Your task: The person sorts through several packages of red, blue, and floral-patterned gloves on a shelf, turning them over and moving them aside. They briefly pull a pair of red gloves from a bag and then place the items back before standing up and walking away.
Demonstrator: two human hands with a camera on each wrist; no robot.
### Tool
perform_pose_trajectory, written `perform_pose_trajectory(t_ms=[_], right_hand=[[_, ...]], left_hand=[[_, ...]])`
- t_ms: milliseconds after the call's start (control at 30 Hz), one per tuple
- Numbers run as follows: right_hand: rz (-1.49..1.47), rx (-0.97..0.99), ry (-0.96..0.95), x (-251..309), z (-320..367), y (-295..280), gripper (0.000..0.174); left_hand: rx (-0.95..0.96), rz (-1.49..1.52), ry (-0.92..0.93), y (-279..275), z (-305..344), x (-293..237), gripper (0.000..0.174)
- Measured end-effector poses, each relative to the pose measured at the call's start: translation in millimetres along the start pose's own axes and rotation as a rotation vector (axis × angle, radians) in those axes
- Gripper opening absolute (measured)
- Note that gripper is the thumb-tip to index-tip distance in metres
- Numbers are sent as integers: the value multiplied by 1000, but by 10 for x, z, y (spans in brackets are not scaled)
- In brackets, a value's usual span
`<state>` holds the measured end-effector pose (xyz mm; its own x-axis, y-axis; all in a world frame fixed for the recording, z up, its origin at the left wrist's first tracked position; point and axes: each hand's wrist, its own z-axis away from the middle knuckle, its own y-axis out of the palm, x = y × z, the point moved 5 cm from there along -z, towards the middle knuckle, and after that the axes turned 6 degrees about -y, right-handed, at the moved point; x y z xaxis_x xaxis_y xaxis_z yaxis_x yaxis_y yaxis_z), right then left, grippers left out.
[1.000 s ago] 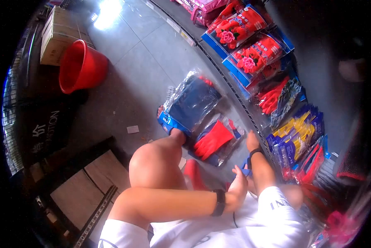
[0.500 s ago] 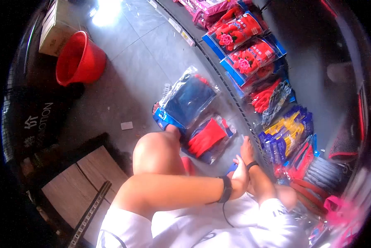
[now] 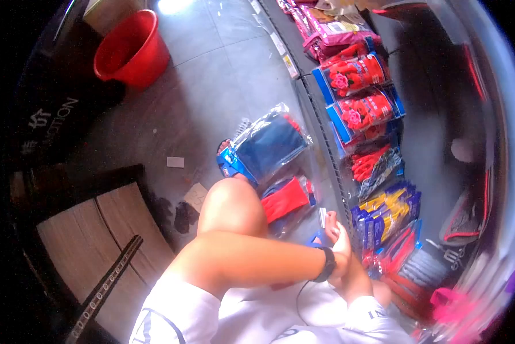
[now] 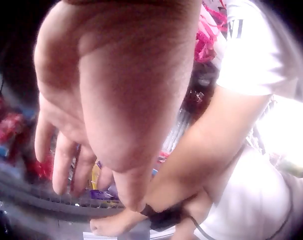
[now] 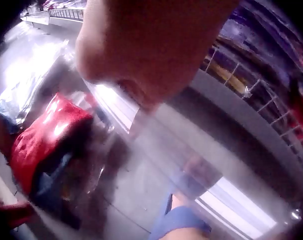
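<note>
My right hand reaches to the shelf's front edge. Its curled fingertips pinch a clear plastic label strip with white paper inserts; a white piece of it shows beside the fingers in the head view. Across my right wrist comes my left hand, palm toward its camera and fingers loosely extended, with nothing in them. On the floor ahead lie a clear packet with dark contents and a packet of red gloves.
Along the shelf at right lie red glove packs, yellow-and-purple packs and grey bundles. A red bucket stands at upper left. Blue-strapped slippers are on the feet. Flat boards lie at lower left.
My right hand has drawn back toward the body, and a white piece of the strip shows beside its fingers. The left hand has moved right across the right wrist. The head view has shifted.
</note>
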<state>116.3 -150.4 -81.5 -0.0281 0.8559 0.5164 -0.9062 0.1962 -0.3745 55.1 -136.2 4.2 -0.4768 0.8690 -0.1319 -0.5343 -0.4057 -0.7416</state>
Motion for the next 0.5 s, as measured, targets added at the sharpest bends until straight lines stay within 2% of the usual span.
perform_pose_trajectory(t_ms=[167,267,367,467,500], right_hand=[[-444,-85,218,370,494,184,41],[-459,-87,232,535,621,292,43],[-272,19,112,582,611,279,53],[-292,225,-12,650,638,300,50],[-326,214,43,616,627,308,47]], left_hand=[[-2,33,8,-34,25,48,42],[-2,49,10,-50,34,65,42],[-5,56,14,-74,40,96,41],[-6,53,23,-92,40,98,41],[1,54,22,-113,34,97,41]])
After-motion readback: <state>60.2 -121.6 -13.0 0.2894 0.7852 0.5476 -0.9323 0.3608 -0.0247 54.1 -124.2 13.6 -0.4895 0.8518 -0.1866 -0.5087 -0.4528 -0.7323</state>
